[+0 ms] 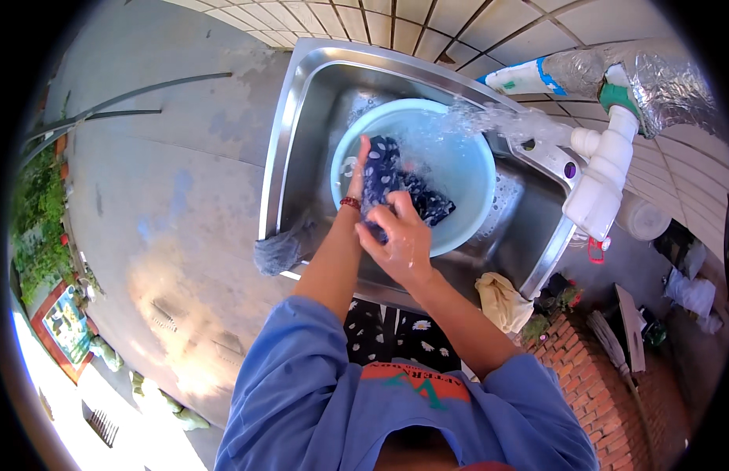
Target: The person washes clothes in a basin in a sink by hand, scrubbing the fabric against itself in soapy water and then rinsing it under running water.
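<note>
A light blue plastic basin (468,169) stands in a stainless steel sink (298,118), with water splashing into it from the right. A dark blue cloth with white dots (390,177) hangs over the basin's near rim. My left hand (357,174), with a red band at the wrist, grips the cloth's left side. My right hand (400,239) clutches the cloth's lower end, just below the left hand. Both hands are wet and soapy.
A white plastic pipe tap (604,177) with a foil-wrapped pipe (655,74) juts over the sink's right side. A grey rag (277,253) hangs on the sink's front left corner, a yellowish cloth (502,301) on its front right. Brick wall below, concrete ground left.
</note>
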Available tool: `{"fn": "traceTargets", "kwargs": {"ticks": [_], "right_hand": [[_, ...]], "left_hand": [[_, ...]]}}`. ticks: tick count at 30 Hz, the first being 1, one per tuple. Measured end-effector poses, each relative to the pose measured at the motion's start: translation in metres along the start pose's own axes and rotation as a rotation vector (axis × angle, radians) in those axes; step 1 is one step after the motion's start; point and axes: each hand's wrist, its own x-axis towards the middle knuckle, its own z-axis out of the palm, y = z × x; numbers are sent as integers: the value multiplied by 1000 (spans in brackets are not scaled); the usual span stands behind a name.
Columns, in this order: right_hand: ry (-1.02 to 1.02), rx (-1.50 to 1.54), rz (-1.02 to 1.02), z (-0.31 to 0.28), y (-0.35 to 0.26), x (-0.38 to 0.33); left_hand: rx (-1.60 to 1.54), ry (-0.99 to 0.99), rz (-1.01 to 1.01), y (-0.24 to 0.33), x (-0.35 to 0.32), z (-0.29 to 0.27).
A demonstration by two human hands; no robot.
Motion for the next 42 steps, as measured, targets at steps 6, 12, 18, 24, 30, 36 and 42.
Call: {"fn": "traceTargets", "kwargs": {"ticks": [6,12,18,24,30,36,42], "right_hand": [[90,46,244,-4,53,64],[123,-364,93,-15,129,54],[-575,-645,-96,-26,141,52],[43,-69,284,-12,89,64],[15,-7,-103,-9,-21,3],[217,122,229,-8,40,72],[150,-429,310,-17,120,54]], "left_hand": [[35,388,236,-31,-7,35],[847,549,653,-3,-4,17],[2085,697,148,-22,20,-34],[398,375,72,-5,1,-14],[-172,-76,-18,-12,-2,15],[266,442,327,-38,-3,22],[969,613,599,-8,-5,1]]}}
